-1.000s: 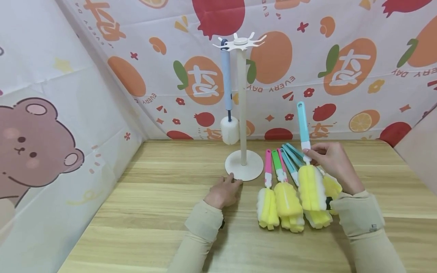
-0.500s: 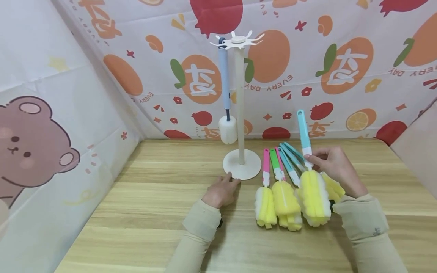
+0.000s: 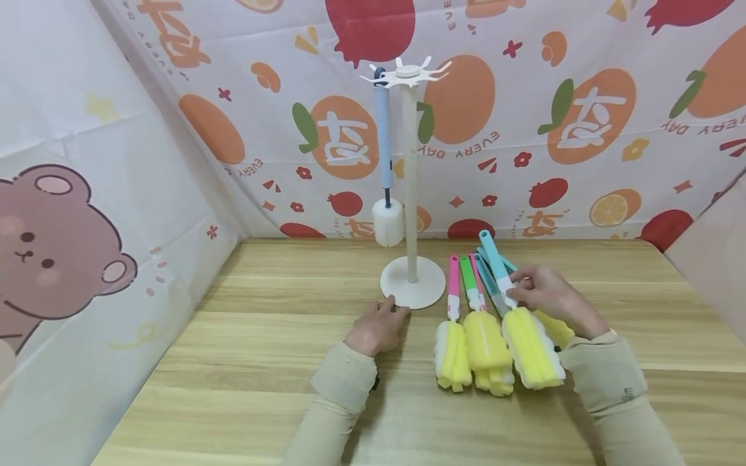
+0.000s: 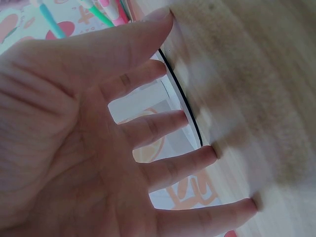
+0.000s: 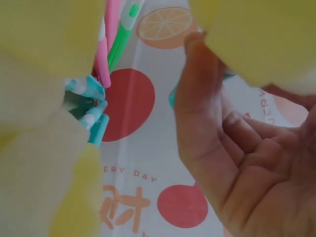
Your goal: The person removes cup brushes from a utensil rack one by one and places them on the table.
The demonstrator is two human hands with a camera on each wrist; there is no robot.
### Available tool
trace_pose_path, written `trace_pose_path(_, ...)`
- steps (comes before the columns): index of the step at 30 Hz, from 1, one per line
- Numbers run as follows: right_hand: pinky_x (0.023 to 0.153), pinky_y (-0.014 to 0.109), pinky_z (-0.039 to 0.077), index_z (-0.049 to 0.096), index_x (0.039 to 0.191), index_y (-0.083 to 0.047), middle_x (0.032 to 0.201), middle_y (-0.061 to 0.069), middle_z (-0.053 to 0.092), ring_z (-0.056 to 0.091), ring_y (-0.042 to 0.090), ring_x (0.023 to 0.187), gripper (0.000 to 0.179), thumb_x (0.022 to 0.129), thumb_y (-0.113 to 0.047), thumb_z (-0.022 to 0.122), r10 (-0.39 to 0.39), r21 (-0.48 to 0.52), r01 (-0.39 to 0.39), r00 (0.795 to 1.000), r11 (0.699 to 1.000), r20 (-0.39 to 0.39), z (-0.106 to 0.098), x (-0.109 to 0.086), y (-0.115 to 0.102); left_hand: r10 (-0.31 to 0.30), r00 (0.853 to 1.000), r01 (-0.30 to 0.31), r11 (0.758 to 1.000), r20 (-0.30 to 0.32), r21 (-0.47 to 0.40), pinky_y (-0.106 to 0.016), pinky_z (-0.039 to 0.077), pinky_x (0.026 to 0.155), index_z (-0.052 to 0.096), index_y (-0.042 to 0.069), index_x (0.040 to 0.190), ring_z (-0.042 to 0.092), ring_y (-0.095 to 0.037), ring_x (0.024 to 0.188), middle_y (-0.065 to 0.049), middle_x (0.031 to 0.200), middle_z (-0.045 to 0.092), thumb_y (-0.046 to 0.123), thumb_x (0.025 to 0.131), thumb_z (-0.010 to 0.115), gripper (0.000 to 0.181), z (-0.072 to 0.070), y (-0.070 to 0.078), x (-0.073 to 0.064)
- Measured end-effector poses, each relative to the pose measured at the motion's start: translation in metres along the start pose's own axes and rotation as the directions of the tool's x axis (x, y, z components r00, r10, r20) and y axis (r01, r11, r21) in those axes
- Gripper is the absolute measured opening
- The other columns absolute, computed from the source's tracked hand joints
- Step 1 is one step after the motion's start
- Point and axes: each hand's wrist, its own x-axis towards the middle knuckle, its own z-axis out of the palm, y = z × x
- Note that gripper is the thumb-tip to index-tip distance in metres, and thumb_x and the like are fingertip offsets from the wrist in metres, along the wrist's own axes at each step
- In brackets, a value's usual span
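Observation:
My right hand (image 3: pixel 550 296) pinches the neck of a bottle brush (image 3: pixel 531 349) with a turquoise handle and a yellow-and-white sponge head. That brush lies over other turquoise handles, its handle tip slanting up and left. In the right wrist view its yellow sponge (image 5: pixel 261 44) hangs above my curled fingers. My left hand (image 3: pixel 379 329) is on the table with fingers spread, fingertips right at the front edge of the round white base (image 3: pixel 402 291) of a hanging rack. The left wrist view shows the straight fingers (image 4: pixel 163 165) reaching the base's rim and the wood.
A blue-handled brush (image 3: pixel 383 136) with a white sponge hangs from the rack's star-shaped top (image 3: pixel 408 72). Left of the held brush lie a pink-handled brush (image 3: pixel 452 356) and a green-handled brush (image 3: pixel 486 340). A fruit-patterned cloth (image 3: pixel 350 39) stands behind the wooden table (image 3: pixel 233 362).
My right hand has lowered the turquoise-handled bottle brush onto the pile and tilted its handle to the left. My left hand has stayed at the rack's base.

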Motion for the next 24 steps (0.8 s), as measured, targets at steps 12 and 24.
trace_pose_path(12, 0.057, 0.026, 0.047, 0.061, 0.115, 0.011, 0.076, 0.001, 0.065, 0.054, 0.013, 0.062, 0.020, 0.096, 0.005, 0.060, -0.216, -0.061, 0.226, 0.967, 0.972, 0.133, 0.004, 0.006, 0.017, 0.000, 1.000, -0.001, 1.000, -0.003, -0.009, -0.063, 0.052, 0.087, 0.054, 0.020, 0.145, 0.042, -0.042, 0.134, -0.015, 0.158, 0.035, 0.016, 0.100, 0.065, 0.047, 0.001, -0.001, -0.001)
trace_pose_path(24, 0.066, 0.030, 0.053, 0.063, 0.121, 0.015, 0.072, -0.002, 0.054, 0.055, 0.016, 0.070, 0.032, 0.102, -0.010, 0.058, -0.170, -0.144, 0.211, 0.952, 0.967, 0.254, -0.009, -0.012, 0.010, 0.017, 1.000, -0.017, 1.000, -0.019, -0.018, -0.063, 0.053, 0.084, 0.056, 0.018, 0.143, 0.043, -0.043, 0.132, -0.017, 0.157, 0.036, 0.016, 0.099, 0.066, 0.045, -0.001, 0.000, -0.002)
